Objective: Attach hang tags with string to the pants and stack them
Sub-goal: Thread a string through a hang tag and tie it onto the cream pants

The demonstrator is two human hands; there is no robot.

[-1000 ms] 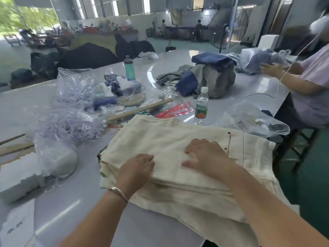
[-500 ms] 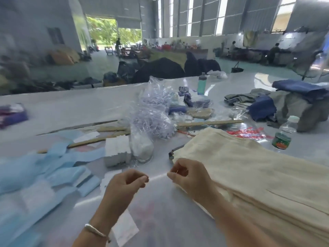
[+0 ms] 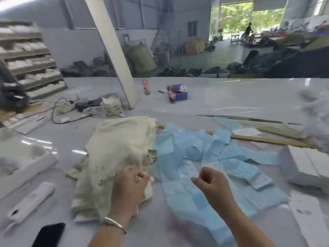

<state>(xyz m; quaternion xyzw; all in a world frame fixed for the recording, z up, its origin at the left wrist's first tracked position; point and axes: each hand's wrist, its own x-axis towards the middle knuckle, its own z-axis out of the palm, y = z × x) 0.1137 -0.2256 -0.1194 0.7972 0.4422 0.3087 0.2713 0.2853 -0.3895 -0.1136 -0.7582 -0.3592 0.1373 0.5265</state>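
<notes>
Left hand (image 3: 130,182) at 7 o'clock hangs over the near edge of the cream pants (image 3: 117,157), fingers curled with thumb and forefinger pressed together as if pinching something fine; whether a string lies between them is too small to tell. Right hand (image 3: 211,180) at 5 o'clock is curled the same way, fingertips drawn in above the blue strips (image 3: 210,157), and I cannot tell whether it grips anything. Both being raised side by side suggests a thread or tag loop is being readied between them, though that is a guess.

Near the left forearm a dark phone (image 3: 49,235) lies at 8 o'clock, with a white tool (image 3: 32,200) just beyond it, within reach but out of the working space. The pants sit in a loose crumpled heap at 10 o'clock from the hands, not yet folded, likely waiting for tags. Blue strips spread to 1 o'clock, overlapping one another and touching the pants' right edge. White boxes (image 3: 308,163) rest at 3 o'clock. Wooden sticks (image 3: 267,138) run across the desk (image 3: 231,100) behind the strips. Further off at 12 o'clock stand a small bottle (image 3: 146,87) and a blue tub (image 3: 179,93)
</notes>
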